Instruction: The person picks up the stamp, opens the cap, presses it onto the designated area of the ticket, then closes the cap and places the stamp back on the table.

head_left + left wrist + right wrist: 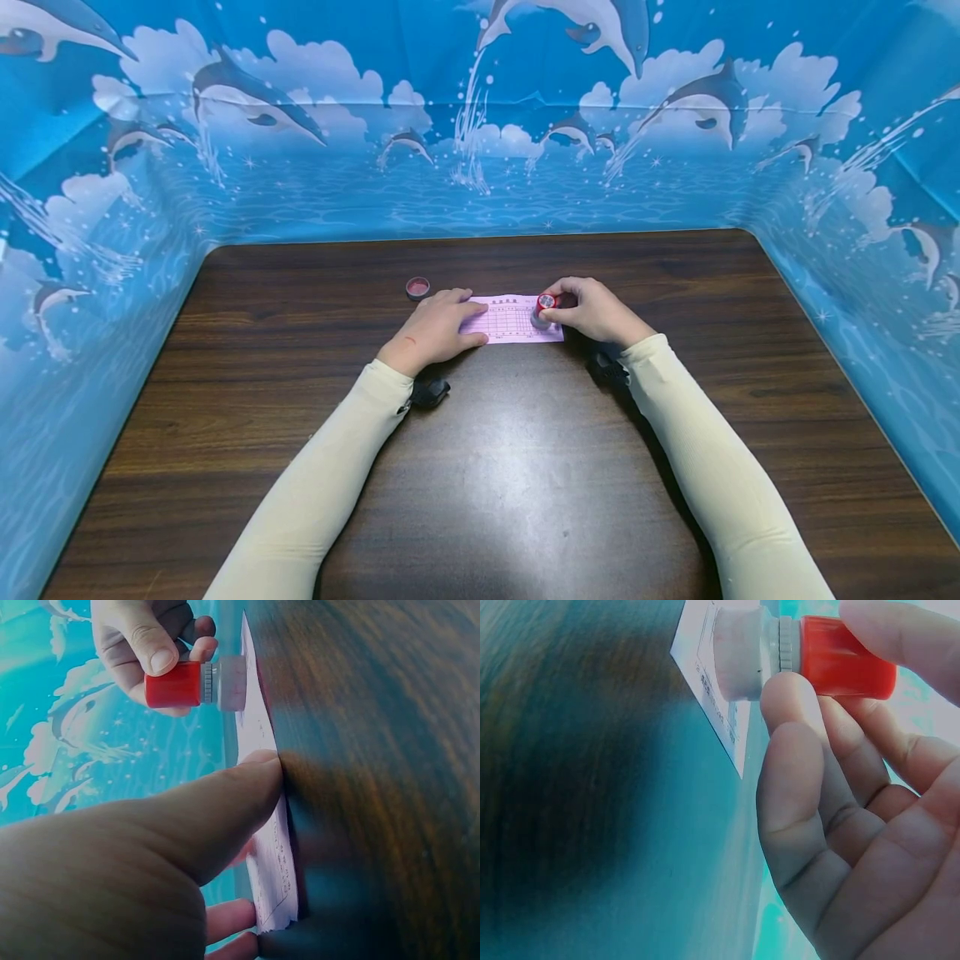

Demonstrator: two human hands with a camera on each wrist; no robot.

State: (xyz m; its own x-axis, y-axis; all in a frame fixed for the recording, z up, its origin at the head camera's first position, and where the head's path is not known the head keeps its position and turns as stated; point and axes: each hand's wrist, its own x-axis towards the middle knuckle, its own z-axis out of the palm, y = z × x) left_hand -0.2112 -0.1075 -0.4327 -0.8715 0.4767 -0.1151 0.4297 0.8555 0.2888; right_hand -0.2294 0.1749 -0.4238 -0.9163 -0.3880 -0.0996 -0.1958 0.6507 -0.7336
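Red stamp (546, 302) stands upright near right end of pink slip (510, 319), pinched by right hand (598, 312), left hand (435, 330) pressing left end

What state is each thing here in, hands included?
Pink paper: printed side up on the table.
Stamp: upright, wide end down on the paper.
Right hand: gripping the stamp.
Left hand: touching the paper.
Round dish: on the table, reddish inside showing.
Dolphin cloth: hanging, creased.

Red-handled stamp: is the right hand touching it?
Touching: the left wrist view shows the right hand gripping the red-handled stamp, its thumb on the handle.
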